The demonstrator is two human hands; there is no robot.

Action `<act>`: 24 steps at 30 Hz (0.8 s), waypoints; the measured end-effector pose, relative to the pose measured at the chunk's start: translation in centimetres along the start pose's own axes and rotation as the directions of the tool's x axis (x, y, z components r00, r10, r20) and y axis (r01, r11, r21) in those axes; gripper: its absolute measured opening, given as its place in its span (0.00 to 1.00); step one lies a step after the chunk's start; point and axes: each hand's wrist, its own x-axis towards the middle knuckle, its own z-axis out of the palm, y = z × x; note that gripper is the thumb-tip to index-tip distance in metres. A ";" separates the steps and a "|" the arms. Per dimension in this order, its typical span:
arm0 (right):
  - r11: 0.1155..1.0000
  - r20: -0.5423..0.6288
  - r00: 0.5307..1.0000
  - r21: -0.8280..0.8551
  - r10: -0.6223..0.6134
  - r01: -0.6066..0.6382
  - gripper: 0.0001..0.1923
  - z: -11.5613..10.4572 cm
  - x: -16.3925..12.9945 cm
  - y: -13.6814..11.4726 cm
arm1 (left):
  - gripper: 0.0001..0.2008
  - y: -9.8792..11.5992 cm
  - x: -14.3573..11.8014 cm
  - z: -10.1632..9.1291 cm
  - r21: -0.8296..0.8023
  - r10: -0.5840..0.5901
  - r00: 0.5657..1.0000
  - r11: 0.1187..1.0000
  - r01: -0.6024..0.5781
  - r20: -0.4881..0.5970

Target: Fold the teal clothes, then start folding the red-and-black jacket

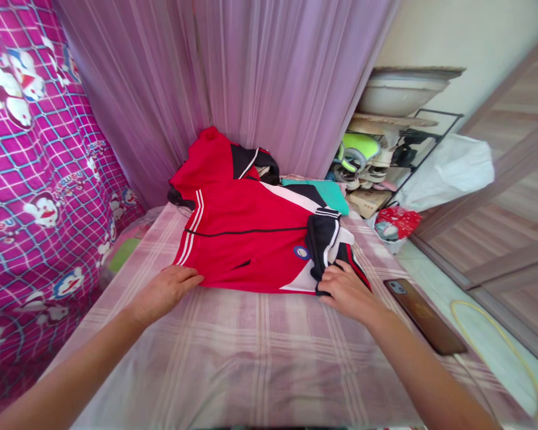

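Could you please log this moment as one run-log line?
left hand: flat on near hem of red jacket | right hand: on its folded dark sleeve | phone: on checked bedsheet, right

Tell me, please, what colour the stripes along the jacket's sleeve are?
White, on the red jacket, by the left hand; the head view shows them best.

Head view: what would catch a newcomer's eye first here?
The red jacket with white stripes and black trim, spread across the middle of the checked bed sheet, stands out first. The left hand rests flat at its near hem, and the right hand touches its black-and-white sleeve. A dark phone lies at the sheet's right edge.
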 end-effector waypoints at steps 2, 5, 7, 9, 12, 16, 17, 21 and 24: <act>0.999 0.075 0.997 0.004 0.032 -0.032 0.07 0.2 -0.6 -0.6 | 0.20 0.6 -0.2 0.3 -0.012 -0.002 0.998 1.000 0.003 0.056; 0.996 0.157 0.983 -0.028 0.094 -0.091 0.11 -0.4 -0.7 -1.6 | 0.15 1.2 -0.2 0.4 -0.034 -0.070 0.992 0.997 0.074 0.104; 0.989 0.209 0.968 -0.083 0.136 -0.121 0.16 -1.3 -0.4 -2.2 | 0.14 1.4 -0.2 0.0 -0.071 -0.103 0.987 0.991 0.111 0.120; 0.977 0.238 0.952 -0.144 0.190 -0.159 0.18 -2.3 0.1 -2.7 | 0.15 1.7 -0.1 -0.7 -0.104 -0.126 0.986 0.985 0.137 0.111; 0.968 0.180 0.960 -0.170 0.213 -0.183 0.18 -2.9 1.7 -3.4 | 0.19 3.1 0.8 -1.1 -0.142 -0.167 0.986 0.975 0.169 0.030; 0.996 0.006 0.996 0.000 0.087 -0.087 0.14 -1.5 5.3 -4.5 | 0.20 7.0 4.0 0.2 -0.224 -0.118 0.993 0.968 0.110 -0.021; 0.996 -0.036 0.998 0.065 0.057 -0.055 0.12 -0.7 6.3 -4.8 | 0.20 8.1 4.9 0.8 -0.228 -0.101 0.995 0.969 0.096 -0.012; 0.960 -0.214 0.976 0.279 0.041 0.020 0.17 2.6 9.2 -6.0 | 0.23 11.1 6.8 3.0 -0.117 -0.164 0.985 0.979 0.170 0.053; 0.941 -0.306 0.952 0.320 -0.007 0.110 0.18 4.7 10.0 -6.7 | 0.23 12.1 6.0 3.7 -0.070 -0.189 0.980 0.979 0.193 0.066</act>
